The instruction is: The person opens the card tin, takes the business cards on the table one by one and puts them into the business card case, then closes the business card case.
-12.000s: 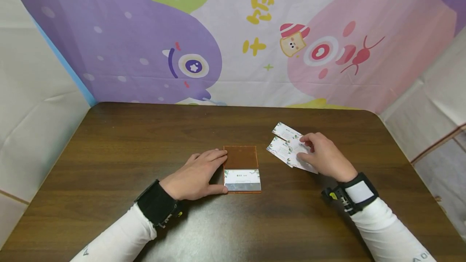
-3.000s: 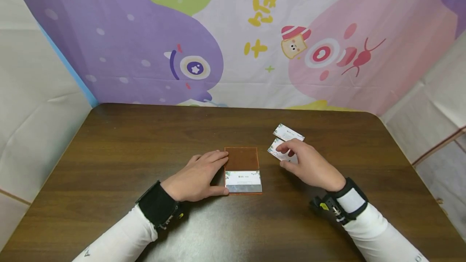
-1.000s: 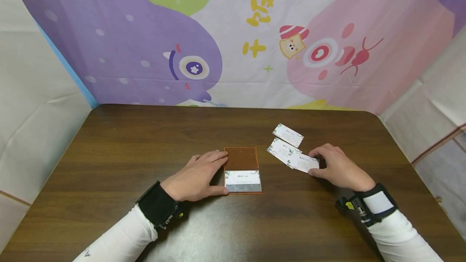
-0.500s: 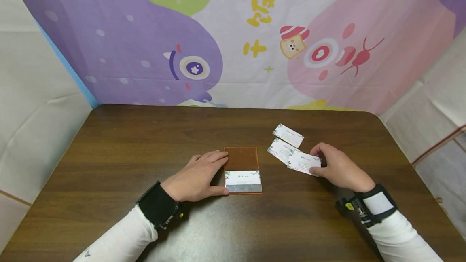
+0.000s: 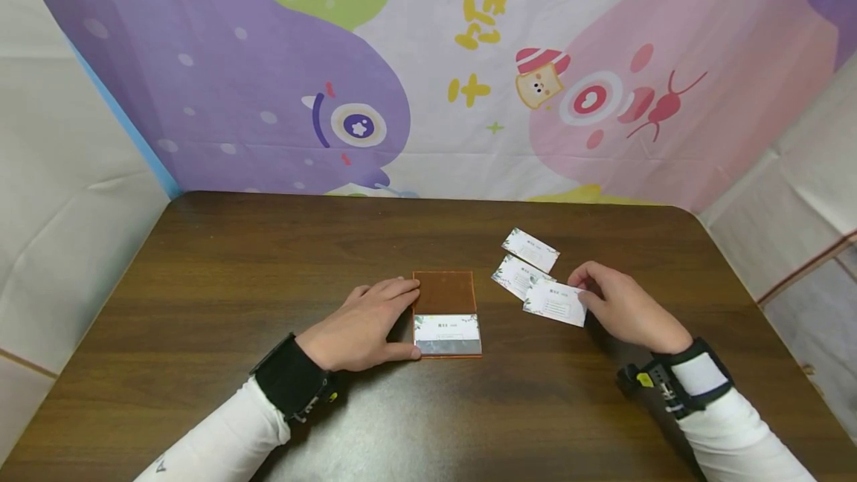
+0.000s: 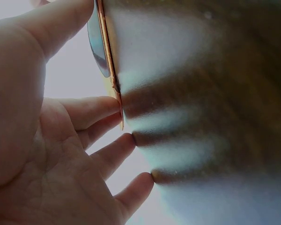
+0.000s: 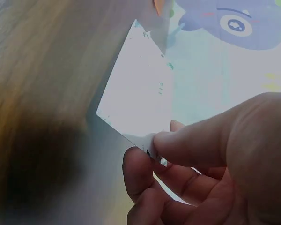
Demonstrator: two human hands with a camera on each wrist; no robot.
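An open orange card case lies mid-table with a white card in its near half. My left hand rests flat against the case's left edge, fingers straight and thumb at the near corner. My right hand pinches a white business card by its right end, between thumb and fingers, and holds it just above the table to the right of the case. Two more cards lie on the wood behind it.
The dark wooden table ends at a cartoon-printed backdrop behind and white cloth walls at both sides. Black wrist straps sit on both white sleeves.
My right hand has picked one card off the small pile and lifted and shifted it slightly left toward the case. The left hand and case have stayed still.
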